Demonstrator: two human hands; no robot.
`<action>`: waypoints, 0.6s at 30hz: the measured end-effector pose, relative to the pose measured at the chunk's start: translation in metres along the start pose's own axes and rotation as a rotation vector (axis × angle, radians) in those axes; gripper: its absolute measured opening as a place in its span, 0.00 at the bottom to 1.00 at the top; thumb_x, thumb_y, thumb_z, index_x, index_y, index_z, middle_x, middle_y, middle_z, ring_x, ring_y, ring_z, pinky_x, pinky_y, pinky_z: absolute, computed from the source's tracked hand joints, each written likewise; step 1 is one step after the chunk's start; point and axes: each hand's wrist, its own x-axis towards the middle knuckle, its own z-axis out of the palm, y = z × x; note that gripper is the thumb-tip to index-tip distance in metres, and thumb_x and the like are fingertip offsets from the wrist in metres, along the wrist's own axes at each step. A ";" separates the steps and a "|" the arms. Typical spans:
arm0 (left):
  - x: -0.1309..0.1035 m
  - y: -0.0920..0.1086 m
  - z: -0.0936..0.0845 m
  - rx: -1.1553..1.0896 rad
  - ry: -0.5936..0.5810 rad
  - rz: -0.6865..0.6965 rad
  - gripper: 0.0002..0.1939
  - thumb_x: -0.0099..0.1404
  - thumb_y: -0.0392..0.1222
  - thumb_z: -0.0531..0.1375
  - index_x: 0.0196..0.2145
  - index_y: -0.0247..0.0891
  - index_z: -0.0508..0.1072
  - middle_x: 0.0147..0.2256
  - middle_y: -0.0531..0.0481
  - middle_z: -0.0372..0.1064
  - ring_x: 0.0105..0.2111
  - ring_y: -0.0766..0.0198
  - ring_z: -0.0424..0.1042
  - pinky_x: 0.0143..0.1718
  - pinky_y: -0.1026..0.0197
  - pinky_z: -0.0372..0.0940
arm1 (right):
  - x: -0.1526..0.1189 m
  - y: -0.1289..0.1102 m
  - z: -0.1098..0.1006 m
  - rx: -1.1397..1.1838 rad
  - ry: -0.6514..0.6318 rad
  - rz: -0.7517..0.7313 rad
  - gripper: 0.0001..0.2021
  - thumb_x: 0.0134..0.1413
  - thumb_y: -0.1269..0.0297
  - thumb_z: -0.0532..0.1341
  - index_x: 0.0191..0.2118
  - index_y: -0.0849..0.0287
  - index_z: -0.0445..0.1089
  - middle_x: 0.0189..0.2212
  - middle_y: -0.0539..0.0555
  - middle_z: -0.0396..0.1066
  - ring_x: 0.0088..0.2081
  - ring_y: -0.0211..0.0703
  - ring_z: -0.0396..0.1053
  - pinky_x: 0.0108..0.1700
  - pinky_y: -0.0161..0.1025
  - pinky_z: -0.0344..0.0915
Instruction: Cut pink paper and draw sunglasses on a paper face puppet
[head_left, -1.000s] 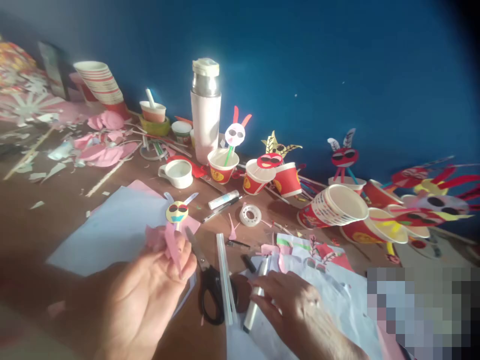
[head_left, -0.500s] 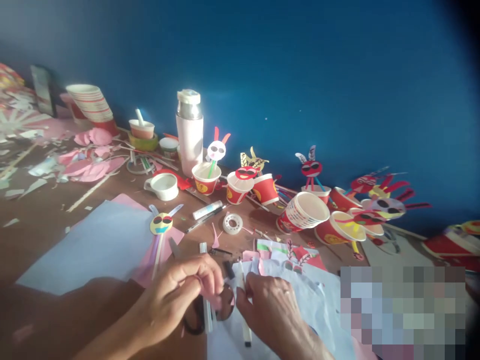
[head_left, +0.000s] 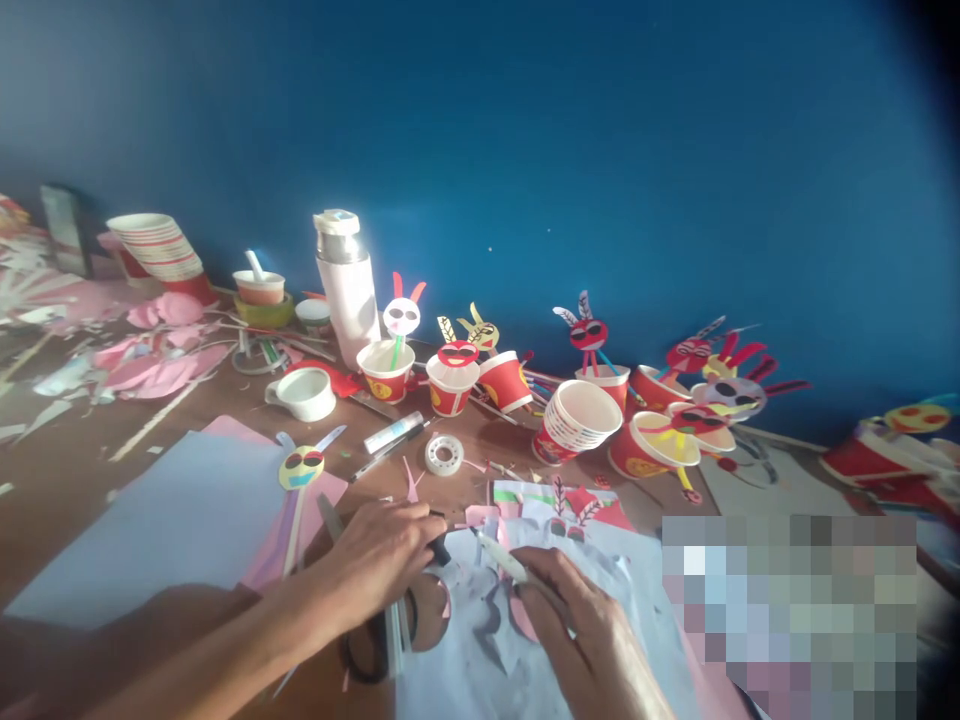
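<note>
My right hand [head_left: 581, 610] holds a white marker [head_left: 501, 553], its dark tip pointing up and left above the pale blue paper [head_left: 457, 680]. My left hand [head_left: 390, 555] is closed around a small black cap [head_left: 440, 540] near the paper's left edge. Below my left hand lie the dark scissor handles [head_left: 367, 645] and a clear tube. Just left of my right hand a pink paper piece [head_left: 521, 612] shows on the blue sheet. A yellow paper face on a stick [head_left: 301, 467] lies left of my left hand.
A white-topped bottle [head_left: 347, 300], a white cup [head_left: 306, 394], a tape roll [head_left: 443, 455] and stacked paper cups [head_left: 574, 422] stand or lie behind my hands. Several red cups hold paper figures. Pink scraps [head_left: 161, 360] lie at left, blue paper [head_left: 150, 530] nearer.
My right hand has picked up the marker and tilted it. My left hand has moved from the pink piece to the black cap. The view has shifted slightly.
</note>
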 end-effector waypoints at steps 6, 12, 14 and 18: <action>-0.003 0.002 -0.005 -0.238 -0.001 0.015 0.07 0.66 0.34 0.52 0.34 0.39 0.70 0.36 0.51 0.67 0.34 0.64 0.70 0.34 0.65 0.58 | -0.006 0.008 -0.003 0.009 -0.021 0.025 0.12 0.61 0.58 0.54 0.42 0.51 0.74 0.28 0.51 0.75 0.27 0.39 0.73 0.28 0.30 0.67; -0.012 0.011 -0.024 -0.461 -0.104 -0.163 0.05 0.62 0.35 0.54 0.32 0.40 0.70 0.29 0.55 0.70 0.30 0.66 0.67 0.31 0.66 0.57 | -0.008 0.005 -0.013 -0.004 -0.047 0.025 0.10 0.58 0.60 0.58 0.37 0.50 0.77 0.23 0.49 0.74 0.22 0.37 0.70 0.22 0.30 0.64; -0.013 0.013 -0.026 -0.473 -0.129 -0.175 0.05 0.62 0.35 0.54 0.33 0.40 0.70 0.29 0.55 0.70 0.28 0.66 0.66 0.30 0.66 0.57 | -0.008 0.004 -0.013 -0.025 -0.057 -0.003 0.10 0.58 0.61 0.57 0.38 0.50 0.77 0.23 0.50 0.73 0.21 0.37 0.70 0.19 0.29 0.62; -0.015 0.014 -0.026 -0.516 -0.146 -0.150 0.08 0.62 0.34 0.52 0.34 0.40 0.70 0.30 0.54 0.70 0.30 0.65 0.67 0.32 0.66 0.57 | -0.009 0.002 -0.013 -0.089 -0.070 -0.045 0.10 0.59 0.62 0.56 0.39 0.51 0.76 0.24 0.50 0.72 0.21 0.37 0.69 0.17 0.29 0.60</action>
